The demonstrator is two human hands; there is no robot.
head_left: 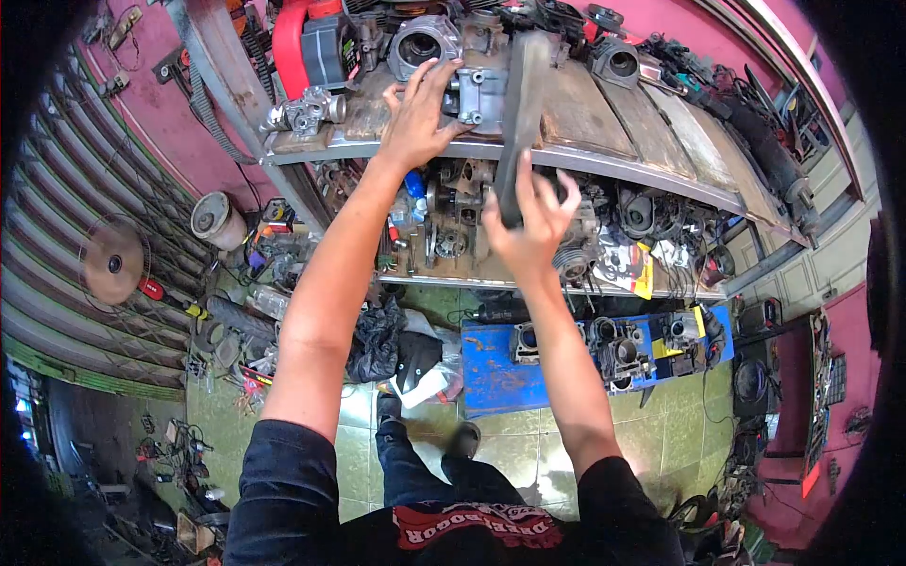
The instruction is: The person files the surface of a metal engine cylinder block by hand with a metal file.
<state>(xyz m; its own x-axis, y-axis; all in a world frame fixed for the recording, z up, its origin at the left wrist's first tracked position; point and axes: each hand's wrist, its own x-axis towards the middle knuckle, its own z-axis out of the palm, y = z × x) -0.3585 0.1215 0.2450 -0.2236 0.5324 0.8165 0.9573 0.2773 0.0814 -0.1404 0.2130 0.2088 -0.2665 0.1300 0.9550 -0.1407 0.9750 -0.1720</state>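
My left hand (420, 118) rests with its fingers spread at the left side of a grey metal casting (478, 97) on the wooden shelf top. A long dark bar or strip (521, 104), blurred by motion, stands just right of the casting. Its lower end meets my right hand (530, 222), between the thumb and fingers; some of those fingers are stretched out. A round metal housing (425, 45) sits behind my left hand. To the left of that hand lies a carburetor-like part (311, 111) at the shelf's edge.
More engine parts fill the back of the shelf (585, 123) and the lower shelf. Below stands a blue bench (500, 377) with metal cylinders (618, 354). A fan (115, 264) and a white bucket (217, 219) are at the left. Black bags (377, 340) lie on the floor.
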